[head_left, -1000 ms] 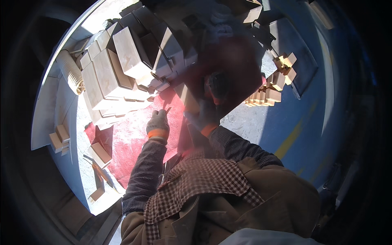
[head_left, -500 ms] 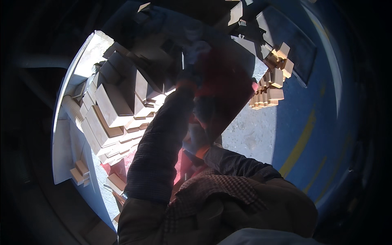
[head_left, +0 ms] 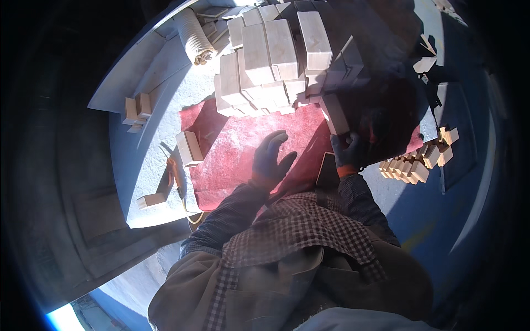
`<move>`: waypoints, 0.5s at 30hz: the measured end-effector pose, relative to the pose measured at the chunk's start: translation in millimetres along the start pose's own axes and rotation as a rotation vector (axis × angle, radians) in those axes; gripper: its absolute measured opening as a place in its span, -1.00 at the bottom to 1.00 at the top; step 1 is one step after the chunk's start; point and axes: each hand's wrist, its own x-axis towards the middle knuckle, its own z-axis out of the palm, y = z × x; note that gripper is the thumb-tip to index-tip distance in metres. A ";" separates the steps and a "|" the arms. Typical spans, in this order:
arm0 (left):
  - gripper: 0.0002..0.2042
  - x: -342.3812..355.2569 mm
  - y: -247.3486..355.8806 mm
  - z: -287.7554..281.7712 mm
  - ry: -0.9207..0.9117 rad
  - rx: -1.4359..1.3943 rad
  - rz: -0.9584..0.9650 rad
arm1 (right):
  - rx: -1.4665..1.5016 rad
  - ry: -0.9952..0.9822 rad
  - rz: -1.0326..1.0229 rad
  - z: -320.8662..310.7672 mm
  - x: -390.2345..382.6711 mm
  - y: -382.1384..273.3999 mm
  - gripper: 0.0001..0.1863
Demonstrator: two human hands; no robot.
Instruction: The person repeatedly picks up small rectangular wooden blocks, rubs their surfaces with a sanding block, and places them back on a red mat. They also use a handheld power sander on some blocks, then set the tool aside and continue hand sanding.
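Wooden block point(head_left: 334, 115) at right fingers point(head_left: 354, 140), left fingers point(head_left: 273, 140) spread

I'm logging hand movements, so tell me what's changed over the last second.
The left hand, reaching forward half a second ago, has drawn back over the red mat, now open and apparently empty. The right hand has moved out rightward, to the near end of a wooden block; its grip is unclear. The view has swung too. The stacked blocks and corrugated hose look unchanged.
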 end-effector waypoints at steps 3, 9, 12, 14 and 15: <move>-0.24 -60.5 -74.6 -72.9 0.480 0.582 -0.381 | 0.168 -0.128 0.173 -3.8 -20.7 -35.6 -0.40; -0.14 -106.8 -193.7 -139.3 0.524 0.485 -0.989 | 0.237 -0.465 -0.055 22.8 -65.8 -116.6 -0.67; -0.39 -119.2 -197.5 -131.1 0.641 0.262 -0.800 | 0.083 -0.553 -0.148 22.0 -84.6 -145.5 -0.73; -0.46 -141.8 -170.7 -112.3 0.557 0.166 -0.503 | 0.137 -0.446 -0.216 19.6 -92.5 -155.7 -0.71; -0.40 -151.6 -153.9 -98.5 0.496 0.197 -0.337 | 0.194 -0.426 -0.171 19.8 -92.1 -158.6 -0.71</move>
